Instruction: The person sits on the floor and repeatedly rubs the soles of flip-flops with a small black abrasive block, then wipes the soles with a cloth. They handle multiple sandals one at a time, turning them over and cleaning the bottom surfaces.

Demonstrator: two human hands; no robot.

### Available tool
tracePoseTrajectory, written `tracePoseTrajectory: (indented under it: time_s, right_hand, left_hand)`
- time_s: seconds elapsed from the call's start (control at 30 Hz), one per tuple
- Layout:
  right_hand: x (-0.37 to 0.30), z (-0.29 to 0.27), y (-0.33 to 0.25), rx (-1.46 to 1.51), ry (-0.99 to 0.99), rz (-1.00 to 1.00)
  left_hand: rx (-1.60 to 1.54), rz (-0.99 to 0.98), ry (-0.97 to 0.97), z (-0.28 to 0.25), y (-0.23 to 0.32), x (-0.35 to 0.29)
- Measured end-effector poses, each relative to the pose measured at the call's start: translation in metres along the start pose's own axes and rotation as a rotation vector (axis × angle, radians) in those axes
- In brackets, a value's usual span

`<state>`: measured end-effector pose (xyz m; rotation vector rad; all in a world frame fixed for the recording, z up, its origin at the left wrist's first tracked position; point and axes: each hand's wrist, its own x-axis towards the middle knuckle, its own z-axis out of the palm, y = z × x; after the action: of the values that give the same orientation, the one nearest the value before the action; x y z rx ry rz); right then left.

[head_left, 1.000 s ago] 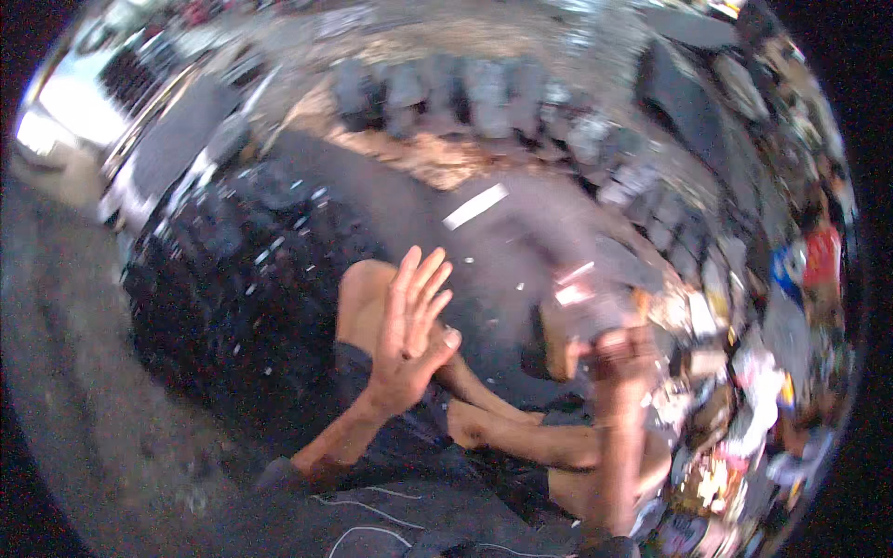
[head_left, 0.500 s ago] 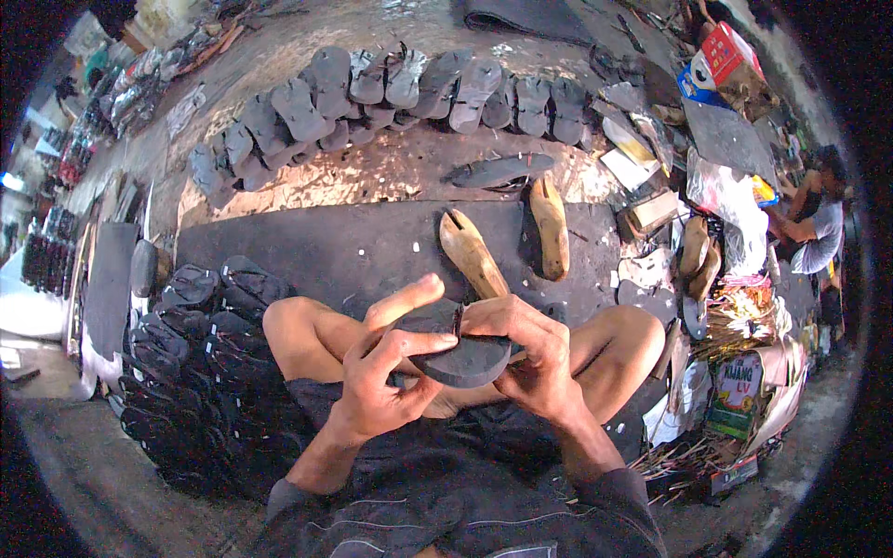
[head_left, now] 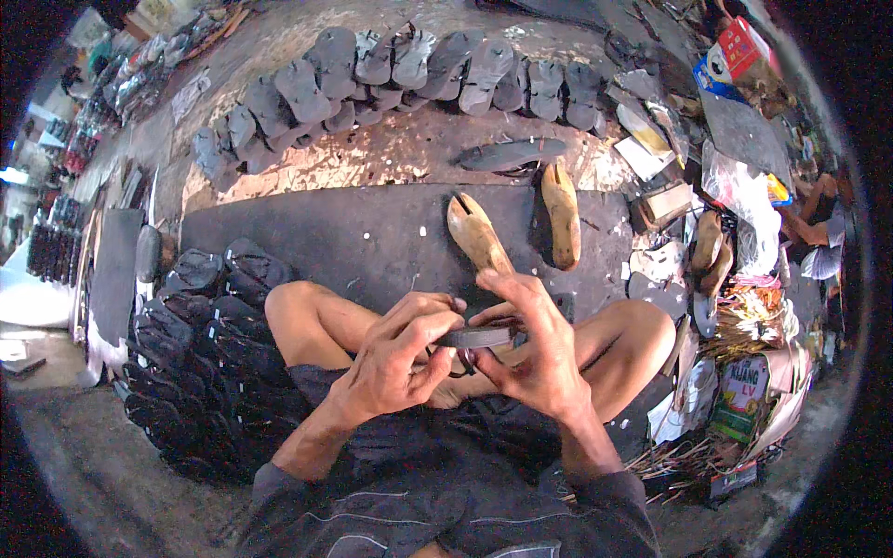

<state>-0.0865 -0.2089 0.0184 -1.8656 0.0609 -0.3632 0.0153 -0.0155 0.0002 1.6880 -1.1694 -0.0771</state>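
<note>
Between my hands, above my crossed legs, is a dark flip-flop (head_left: 476, 338), turned so that mainly its thick edge shows. My left hand (head_left: 398, 358) is closed on its left side, fingers bent over the top. My right hand (head_left: 538, 349) grips the other side, with the thumb under it near a strap. Most of the sole's face is hidden by the tilt and my fingers. Just beyond my hands, a wooden shoe last (head_left: 476, 237) lies on the dark mat (head_left: 363, 232). Another wooden last (head_left: 561, 219) lies to its right.
A long curved row of dark sandals (head_left: 302, 98) stands at the far side. A single sandal (head_left: 512, 154) lies nearer. Many black flip-flops (head_left: 191, 325) are piled at my left. Bundled strips (head_left: 744, 321), a green bag (head_left: 739, 395) and a box (head_left: 662, 206) crowd the right, where another person (head_left: 819, 228) sits.
The flip-flop has tipped from showing its broad face to showing its edge. My left fingers have curled in, and my right hand has shifted its hold, thumb now underneath.
</note>
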Motion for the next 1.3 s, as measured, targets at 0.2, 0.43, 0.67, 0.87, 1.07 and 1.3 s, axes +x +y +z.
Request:
tracePoseTrajectory:
  time_s: [0.2, 0.43, 0.67, 0.87, 1.07, 1.3]
  right_hand:
    - [0.020, -0.021, 0.051, -0.053, -0.177, -0.065]
    - [0.057, -0.072, 0.259, -0.901, 0.420, 0.617]
    - [0.042, -0.023, 0.125, 0.456, 0.382, 0.480]
    - [-0.032, 0.018, 0.019, 0.612, 0.203, 0.683]
    - [-0.012, 0.034, 0.008, 0.281, 0.032, 0.366]
    - [-0.013, 0.033, 0.015, -0.066, -0.030, -0.161]
  left_hand:
    - [-0.043, -0.154, 0.110, 0.011, -0.018, -0.005]
    - [-1.221, -0.701, 0.420, -0.034, -0.112, 0.038]
    - [-1.453, -0.524, 0.850, -0.072, -0.153, -0.001]
    - [-1.025, -0.124, 1.150, -0.080, -0.136, 0.000]
    - [-0.955, -0.172, 0.774, -0.062, -0.102, 0.008]
    - [-1.283, -0.500, 0.795, -0.047, -0.079, 0.023]
